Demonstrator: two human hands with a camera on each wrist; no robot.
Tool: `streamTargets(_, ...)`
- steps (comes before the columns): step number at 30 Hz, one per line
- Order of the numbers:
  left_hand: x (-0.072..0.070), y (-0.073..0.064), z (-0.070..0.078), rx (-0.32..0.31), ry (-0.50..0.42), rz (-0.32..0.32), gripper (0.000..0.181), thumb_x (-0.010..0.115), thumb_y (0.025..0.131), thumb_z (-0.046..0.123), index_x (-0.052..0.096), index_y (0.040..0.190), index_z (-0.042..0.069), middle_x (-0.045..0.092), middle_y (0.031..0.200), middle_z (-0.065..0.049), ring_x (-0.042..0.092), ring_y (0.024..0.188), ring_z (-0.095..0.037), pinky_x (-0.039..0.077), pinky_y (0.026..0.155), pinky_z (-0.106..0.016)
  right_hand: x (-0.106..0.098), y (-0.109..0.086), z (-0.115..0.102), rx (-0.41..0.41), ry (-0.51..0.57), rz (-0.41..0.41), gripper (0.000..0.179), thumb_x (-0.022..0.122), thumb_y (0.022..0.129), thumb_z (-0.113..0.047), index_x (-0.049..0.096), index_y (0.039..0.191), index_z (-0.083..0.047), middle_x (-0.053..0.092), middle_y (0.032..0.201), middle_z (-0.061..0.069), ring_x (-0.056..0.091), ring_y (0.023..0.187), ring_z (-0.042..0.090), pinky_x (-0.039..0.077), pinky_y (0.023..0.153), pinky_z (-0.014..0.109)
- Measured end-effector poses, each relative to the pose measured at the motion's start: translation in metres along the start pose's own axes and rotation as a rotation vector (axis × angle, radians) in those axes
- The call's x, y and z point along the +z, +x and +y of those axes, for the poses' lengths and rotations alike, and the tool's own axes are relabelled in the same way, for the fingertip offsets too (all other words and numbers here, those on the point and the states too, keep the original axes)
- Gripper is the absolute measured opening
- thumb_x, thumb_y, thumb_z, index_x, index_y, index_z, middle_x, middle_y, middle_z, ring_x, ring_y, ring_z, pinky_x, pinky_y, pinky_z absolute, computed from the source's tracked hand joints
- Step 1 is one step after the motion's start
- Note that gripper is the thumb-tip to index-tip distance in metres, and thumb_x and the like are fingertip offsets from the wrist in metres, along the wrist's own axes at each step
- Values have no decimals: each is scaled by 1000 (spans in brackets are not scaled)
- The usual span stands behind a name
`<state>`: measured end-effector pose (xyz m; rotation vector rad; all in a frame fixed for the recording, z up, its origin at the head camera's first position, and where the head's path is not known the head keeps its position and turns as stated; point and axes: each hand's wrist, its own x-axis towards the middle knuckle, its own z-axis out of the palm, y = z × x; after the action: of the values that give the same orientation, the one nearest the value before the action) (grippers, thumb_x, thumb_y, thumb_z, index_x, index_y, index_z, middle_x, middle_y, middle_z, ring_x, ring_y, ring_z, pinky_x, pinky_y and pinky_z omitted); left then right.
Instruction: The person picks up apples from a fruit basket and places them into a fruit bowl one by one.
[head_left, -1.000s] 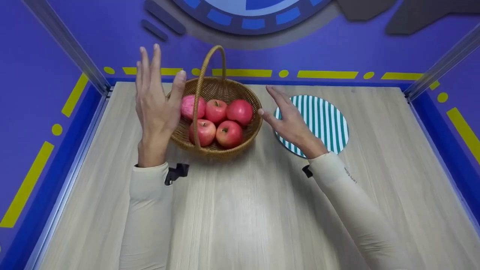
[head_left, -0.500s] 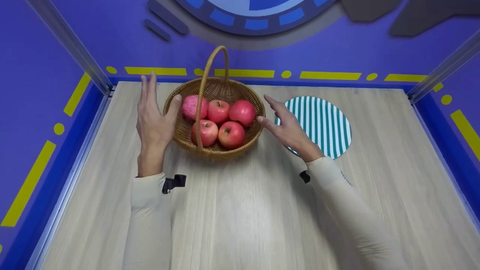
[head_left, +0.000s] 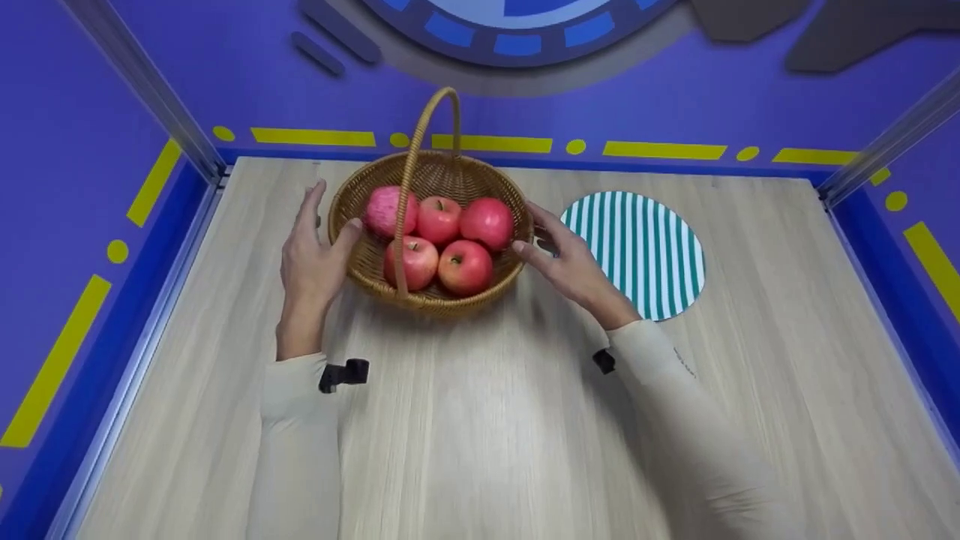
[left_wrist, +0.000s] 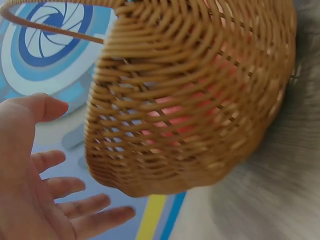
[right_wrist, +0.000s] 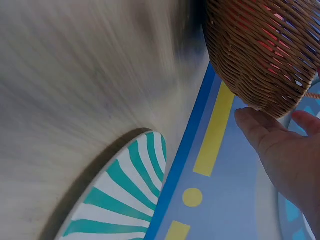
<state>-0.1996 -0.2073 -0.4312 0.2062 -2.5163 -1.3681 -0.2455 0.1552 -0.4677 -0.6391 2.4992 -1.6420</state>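
Note:
A brown wicker basket (head_left: 450, 303) with a tall arched handle stands at the back of the table in the head view. Inside it lie several red apples (head_left: 465, 268); the one at the upper left looks paler and streaked. My left hand (head_left: 311, 262) is at the basket's left side, thumb by the rim. The left wrist view shows a gap between its loosely spread fingers and the wicker (left_wrist: 185, 100). On the other side, my right hand (head_left: 574, 274) has its extended fingers against the basket's outer wall (right_wrist: 265, 65), thumb close to the rim.
A round green-and-white striped mat (head_left: 637, 255) lies right of the basket, partly behind my right hand. Blue walls with yellow marks (head_left: 664, 151) enclose the wooden table (head_left: 480, 420) at the back and both sides. Small black devices (head_left: 345, 375) are at both cuffs.
My left hand has come down and its fingers have lowered beside the basket. My right hand has moved slightly left relative to the basket, reaching its side. Basket and apples stay in place.

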Motion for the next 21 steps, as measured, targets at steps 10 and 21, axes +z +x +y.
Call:
streamTargets(10,4,-1,-22,-79,-207,-70,67,60,104,20,37,167,21,42,166,-7,48,146,-29,46,117,-43,2,-1,4,72,98,-18,71,68,106,-37,36,168,-23,49,159,10,61,131,28,56,105,45)
streamTargets(21,5,-6,-32,-89,-301,-78,68,60,104,14,38,166,29,49,162,-3,62,133,-30,64,82,-31,2,-1,6,97,125,-4,68,69,105,-38,41,165,-23,49,158,6,63,129,23,57,104,42)
